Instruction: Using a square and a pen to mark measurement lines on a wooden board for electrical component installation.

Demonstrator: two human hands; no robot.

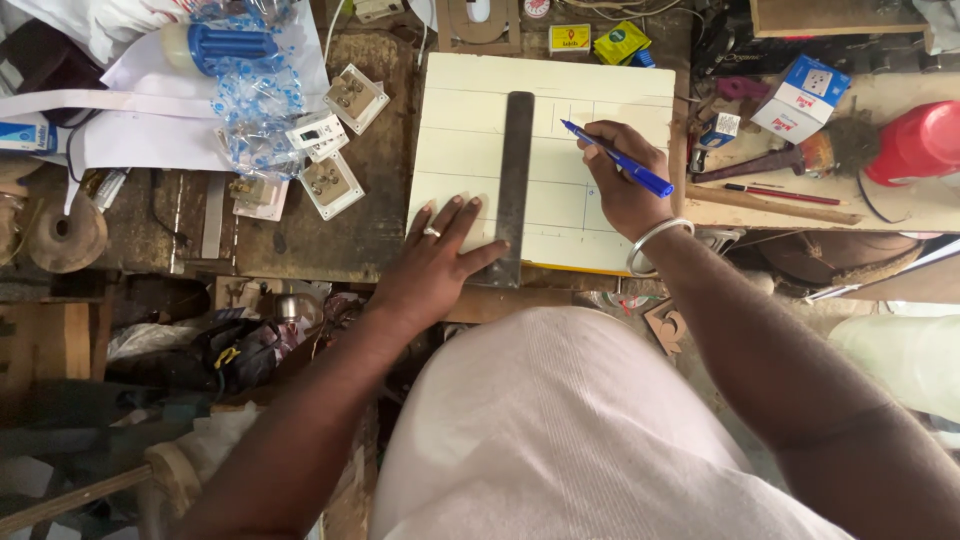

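Cluttered workbench (380, 215) of dark, worn wood fills the upper frame; a pale cream board (470, 130) lies flat at its centre, at 12 o'clock from the person's torso.

1. Work piece. The board is rectangular, smooth and matt, and carries thin ruled lines that form a grid. Its near edge meets the bench edge.

2. Guide. A dark, flat metal ruler (512, 180) lies upright across the board, running from the 12 o'clock side to the 6 o'clock edge.

3. Left hand (435, 265). Open, fingers spread, palm pressed flat on the board at 9 o'clock of the ruler; the thumb touches the ruler's lower end. A ring shows on one finger.

4. Right hand (625, 180). Closed in a writing grip on a blue pen (615, 158), at 3 o'clock of the ruler. The tip points toward 10 o'clock and sits on or just above the board near a short ruled box; contact cannot be confirmed. A metal bangle (655, 245) circles the wrist.

5. Step in hand, as judged: marking out lines. The pen is apart from the ruler, so a further ruled line would call for bringing the two together while the left hand holds the ruler fixed.

6. Surroundings. White switch plates (330, 185) and a clear printed plastic bag (255, 110) lie at 9 o'clock of the board. A red plastic container (915, 145) and small cardboard boxes (805, 95) sit at 3 o'clock.
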